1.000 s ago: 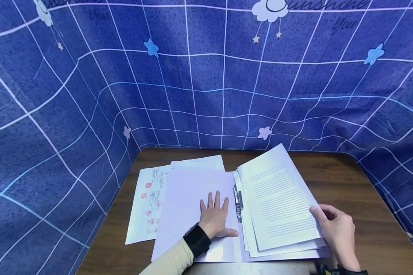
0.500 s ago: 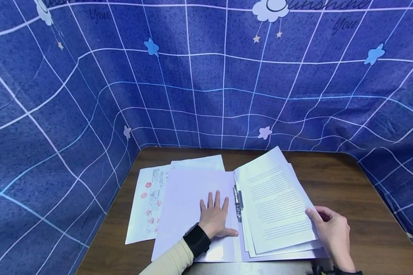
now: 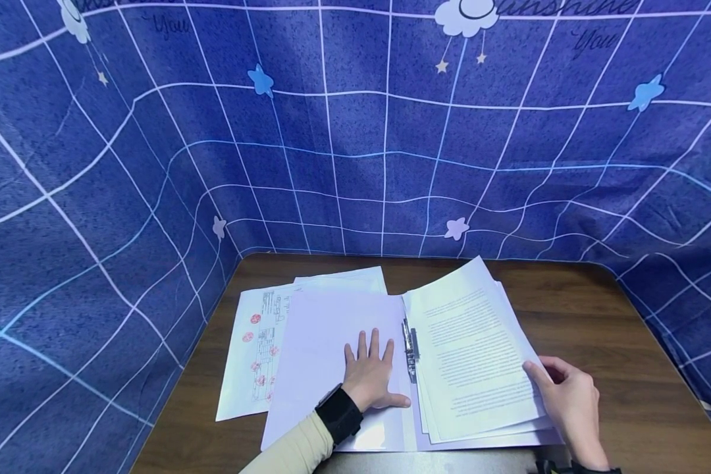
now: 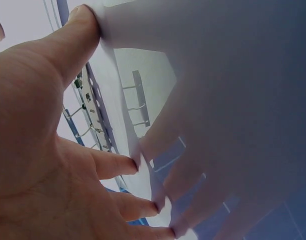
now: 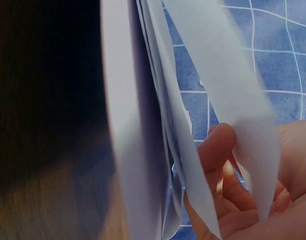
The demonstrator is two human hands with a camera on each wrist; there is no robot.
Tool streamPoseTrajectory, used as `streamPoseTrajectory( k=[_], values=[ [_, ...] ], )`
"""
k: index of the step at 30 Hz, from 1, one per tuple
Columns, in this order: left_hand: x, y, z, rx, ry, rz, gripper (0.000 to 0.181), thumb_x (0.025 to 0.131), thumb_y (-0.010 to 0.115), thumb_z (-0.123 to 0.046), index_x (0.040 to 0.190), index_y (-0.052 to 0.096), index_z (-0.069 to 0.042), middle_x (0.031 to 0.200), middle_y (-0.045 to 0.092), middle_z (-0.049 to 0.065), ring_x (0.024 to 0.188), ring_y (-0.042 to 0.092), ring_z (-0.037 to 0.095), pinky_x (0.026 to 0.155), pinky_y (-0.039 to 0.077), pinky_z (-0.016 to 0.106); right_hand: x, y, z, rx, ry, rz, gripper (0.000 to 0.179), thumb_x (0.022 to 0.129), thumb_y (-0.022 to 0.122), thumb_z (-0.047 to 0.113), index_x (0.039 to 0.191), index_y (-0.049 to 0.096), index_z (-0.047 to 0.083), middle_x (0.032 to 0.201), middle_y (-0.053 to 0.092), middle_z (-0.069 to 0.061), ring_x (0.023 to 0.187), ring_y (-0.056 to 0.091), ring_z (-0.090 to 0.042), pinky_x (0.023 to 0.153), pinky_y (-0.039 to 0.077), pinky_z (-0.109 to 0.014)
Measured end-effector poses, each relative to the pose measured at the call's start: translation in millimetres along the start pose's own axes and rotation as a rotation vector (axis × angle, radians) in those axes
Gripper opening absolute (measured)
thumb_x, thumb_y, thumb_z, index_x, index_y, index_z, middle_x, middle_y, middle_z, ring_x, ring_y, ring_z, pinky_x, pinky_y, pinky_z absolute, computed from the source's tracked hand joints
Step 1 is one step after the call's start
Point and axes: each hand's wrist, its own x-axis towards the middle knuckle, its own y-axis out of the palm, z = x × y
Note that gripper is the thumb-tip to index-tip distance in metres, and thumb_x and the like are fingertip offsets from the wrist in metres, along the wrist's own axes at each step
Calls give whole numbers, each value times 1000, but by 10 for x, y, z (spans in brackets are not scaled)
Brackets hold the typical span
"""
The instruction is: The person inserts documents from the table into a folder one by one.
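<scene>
A pale lilac folder (image 3: 326,342) lies spread out on the table, with a metal binder clip (image 3: 411,352) along its spine. My left hand (image 3: 368,375) rests on the left cover, fingers splayed and thumb toward the clip. In the left wrist view the glossy cover mirrors the fingertips. On the right half, several papers are stacked, topped by a printed sheet (image 3: 474,355). My right hand (image 3: 569,395) pinches that sheet's right edge between thumb and fingers. The right wrist view shows the held sheet (image 5: 228,85) lifted and curved, apart from the papers (image 5: 168,100) beneath.
Stamped papers (image 3: 245,355) with red marks stick out from under the folder's left side. Wooden table (image 3: 634,368) surface extends to the right. A blue grid-patterned curtain (image 3: 355,178) hangs behind and at the sides.
My right hand has shifted left with the printed sheet, bringing its left edge closer to the clip and squarer over the stack. The left hand has stayed in place.
</scene>
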Motion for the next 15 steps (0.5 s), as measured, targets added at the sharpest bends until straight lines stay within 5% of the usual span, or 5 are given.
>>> streamPoseTrajectory(
  k=[8, 15],
  values=[
    [7, 6, -1, 9, -5, 5, 120, 69, 73, -82, 160, 37, -12, 166, 23, 25, 152, 20, 49, 112, 27, 71, 1, 7, 4, -3, 28, 36, 29, 90, 81, 32, 106, 80, 8, 94, 77, -14, 78, 66, -21, 60, 41, -29],
    [-1, -3, -4, 13, -4, 2, 121, 68, 74, -82, 160, 38, -12, 166, 24, 25, 151, 22, 49, 111, 28, 71, 0, 42, -4, 17, -56, -6, 28, 85, 85, 24, 109, 78, 12, 82, 75, -6, 65, 56, -2, 57, 39, -26]
  ],
)
